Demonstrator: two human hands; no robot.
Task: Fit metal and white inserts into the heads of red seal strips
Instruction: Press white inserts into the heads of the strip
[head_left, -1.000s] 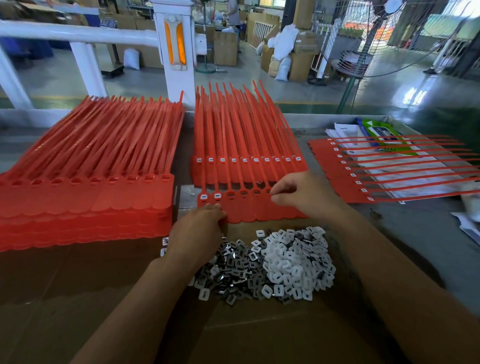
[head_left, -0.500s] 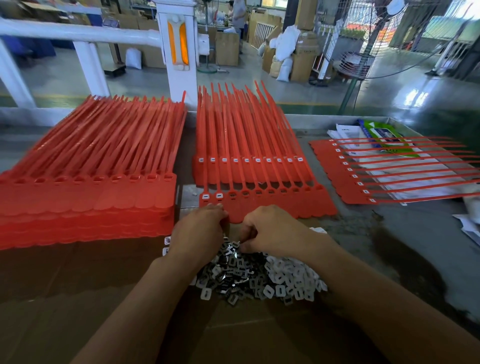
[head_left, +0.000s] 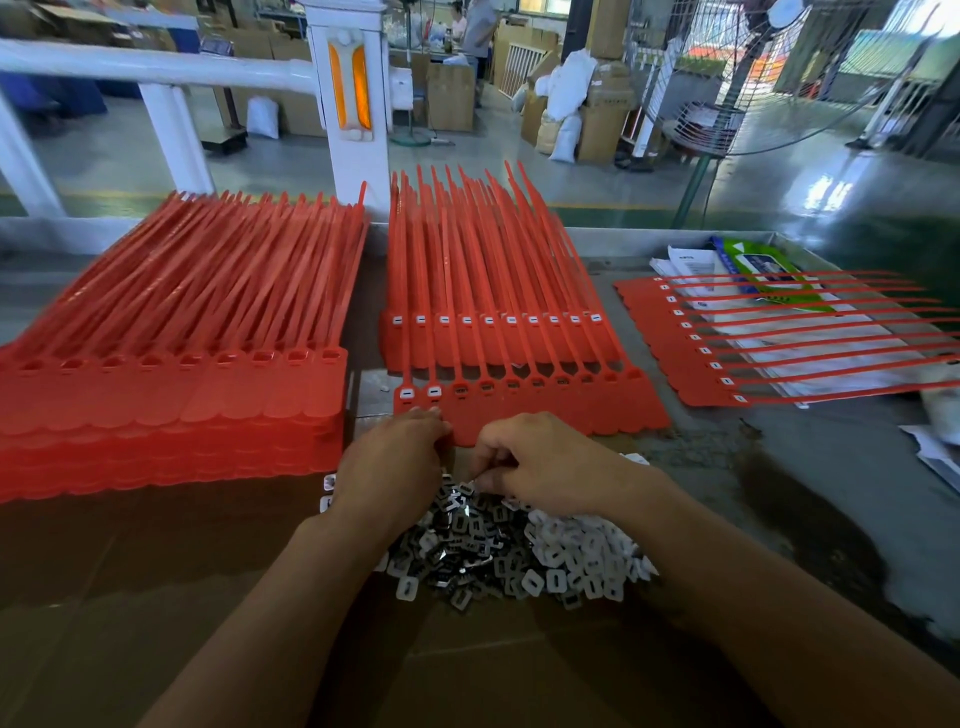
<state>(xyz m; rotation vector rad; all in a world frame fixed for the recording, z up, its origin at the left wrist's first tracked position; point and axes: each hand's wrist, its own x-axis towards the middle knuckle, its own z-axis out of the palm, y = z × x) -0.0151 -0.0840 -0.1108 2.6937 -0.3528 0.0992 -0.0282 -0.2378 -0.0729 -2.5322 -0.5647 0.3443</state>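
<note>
Cardboard (head_left: 156, 597) covers the desk (head_left: 779, 467) at lower centre. On it, the right hand (head_left: 545, 462) curls its grip into the insert pile (head_left: 509, 551). Whether it pinches one I cannot tell, nor for the left hand (head_left: 395, 462). Empty strip heads (head_left: 537, 383) lie just above both, their row running rightward.

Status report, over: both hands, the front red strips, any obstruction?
Left hand rests at near edge of front strip sheet. Right hand curled into metal inserts, grip unclear. Two leftmost heads show white inserts. No obstruction seen.
</note>
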